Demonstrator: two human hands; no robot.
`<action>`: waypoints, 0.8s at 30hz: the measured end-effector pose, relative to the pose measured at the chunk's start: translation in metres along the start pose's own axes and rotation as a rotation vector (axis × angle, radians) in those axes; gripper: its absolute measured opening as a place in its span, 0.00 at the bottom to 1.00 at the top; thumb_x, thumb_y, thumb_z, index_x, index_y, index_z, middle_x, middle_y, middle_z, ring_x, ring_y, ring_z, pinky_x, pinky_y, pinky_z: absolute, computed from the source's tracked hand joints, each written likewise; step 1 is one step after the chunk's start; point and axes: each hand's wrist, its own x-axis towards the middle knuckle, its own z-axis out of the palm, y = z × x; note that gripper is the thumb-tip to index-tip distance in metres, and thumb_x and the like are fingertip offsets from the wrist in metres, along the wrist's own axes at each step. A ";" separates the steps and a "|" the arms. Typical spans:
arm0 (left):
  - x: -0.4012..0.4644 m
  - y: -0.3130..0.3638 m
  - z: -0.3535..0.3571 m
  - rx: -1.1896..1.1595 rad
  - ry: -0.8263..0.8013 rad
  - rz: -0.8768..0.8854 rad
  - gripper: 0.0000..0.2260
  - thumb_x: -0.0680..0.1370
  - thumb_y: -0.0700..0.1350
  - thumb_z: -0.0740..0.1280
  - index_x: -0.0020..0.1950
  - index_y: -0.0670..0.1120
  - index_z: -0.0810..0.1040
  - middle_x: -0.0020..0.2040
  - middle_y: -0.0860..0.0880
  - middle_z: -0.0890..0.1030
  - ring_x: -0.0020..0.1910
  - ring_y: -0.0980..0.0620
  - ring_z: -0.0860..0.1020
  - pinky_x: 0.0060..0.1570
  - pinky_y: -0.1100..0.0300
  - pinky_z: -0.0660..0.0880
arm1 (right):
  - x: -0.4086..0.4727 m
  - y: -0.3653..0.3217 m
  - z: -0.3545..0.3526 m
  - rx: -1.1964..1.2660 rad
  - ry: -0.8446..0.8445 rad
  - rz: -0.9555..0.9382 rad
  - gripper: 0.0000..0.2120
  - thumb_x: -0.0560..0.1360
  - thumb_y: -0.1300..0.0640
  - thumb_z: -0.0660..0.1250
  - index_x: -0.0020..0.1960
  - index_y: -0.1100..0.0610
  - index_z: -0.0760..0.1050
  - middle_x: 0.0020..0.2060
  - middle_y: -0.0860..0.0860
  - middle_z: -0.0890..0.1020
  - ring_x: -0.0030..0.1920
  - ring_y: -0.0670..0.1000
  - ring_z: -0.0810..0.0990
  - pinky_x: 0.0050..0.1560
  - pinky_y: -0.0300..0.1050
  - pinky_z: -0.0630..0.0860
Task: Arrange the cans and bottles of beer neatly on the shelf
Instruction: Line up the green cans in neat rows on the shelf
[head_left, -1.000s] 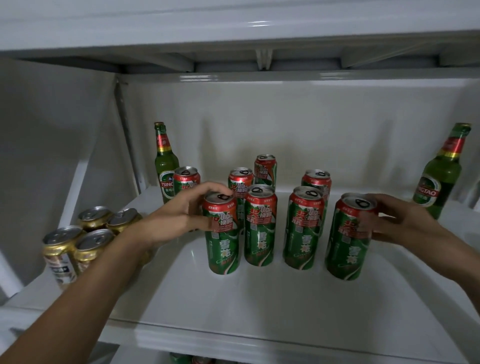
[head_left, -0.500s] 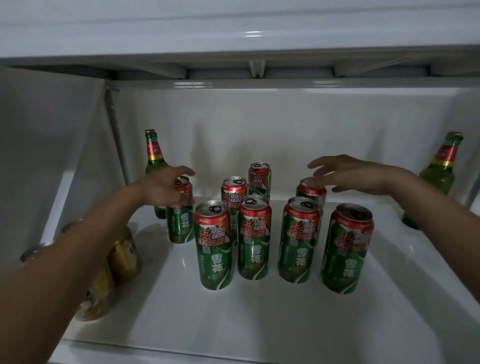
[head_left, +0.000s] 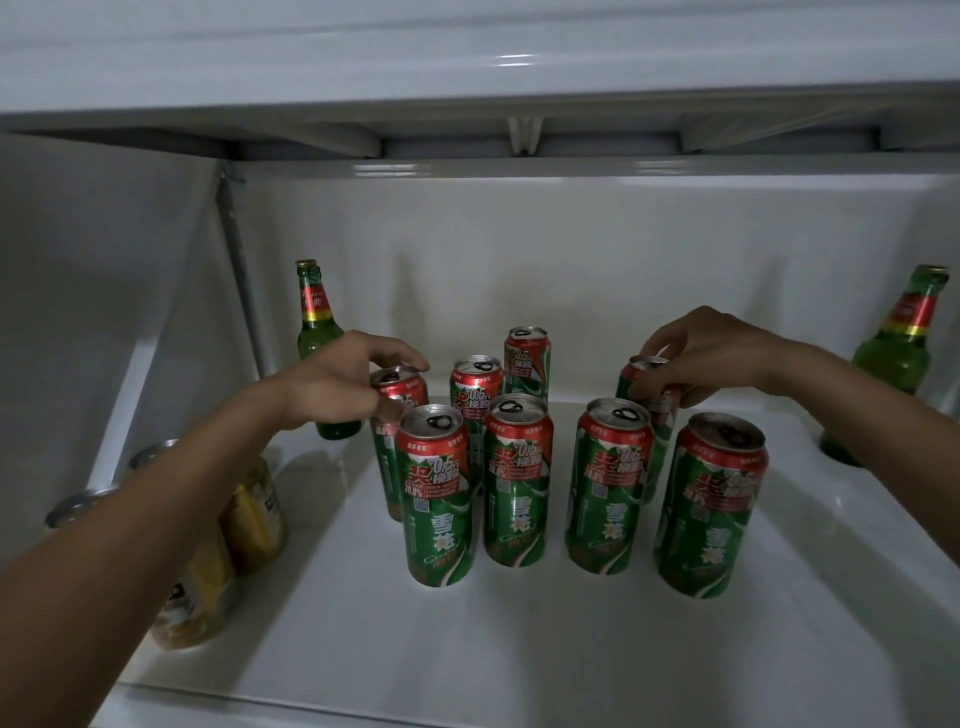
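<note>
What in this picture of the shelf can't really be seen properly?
Head view:
- Gold cans: mostly hidden by the left forearm; count unclear.
- Can under the right hand: the fingers cover its top.
- Left bottle: the left hand hides its lower part.
- Right bottle: base behind the right forearm.

A white back wall (head_left: 597, 249) closes the dim recess. Above it runs a ribbed white board (head_left: 467, 52); left of it stands a slanted side panel (head_left: 104, 291).

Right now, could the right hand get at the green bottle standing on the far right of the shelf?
Probably yes. The right hand grips a back-row can, so it must let go first. The bottle stands alone beside that forearm, with bare shelf around it and nothing between.
</note>
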 end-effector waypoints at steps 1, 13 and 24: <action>0.001 0.002 0.003 0.004 -0.016 0.018 0.23 0.73 0.43 0.78 0.66 0.55 0.79 0.60 0.57 0.79 0.59 0.59 0.78 0.60 0.58 0.75 | -0.002 -0.001 -0.002 -0.007 0.003 -0.003 0.20 0.63 0.51 0.84 0.52 0.52 0.84 0.46 0.53 0.87 0.42 0.53 0.88 0.47 0.52 0.86; 0.001 0.009 -0.003 -0.043 -0.208 0.053 0.20 0.76 0.43 0.75 0.65 0.60 0.78 0.61 0.59 0.80 0.59 0.59 0.80 0.58 0.59 0.78 | -0.007 -0.001 -0.005 -0.106 -0.211 0.015 0.20 0.69 0.48 0.80 0.57 0.51 0.79 0.52 0.52 0.86 0.47 0.52 0.87 0.51 0.50 0.85; 0.038 0.052 -0.037 0.052 -0.320 0.097 0.21 0.76 0.48 0.70 0.66 0.67 0.75 0.69 0.61 0.76 0.68 0.60 0.75 0.68 0.51 0.73 | 0.055 -0.082 0.000 -0.427 -0.223 -0.142 0.29 0.73 0.33 0.69 0.67 0.50 0.74 0.64 0.50 0.77 0.60 0.51 0.78 0.57 0.48 0.78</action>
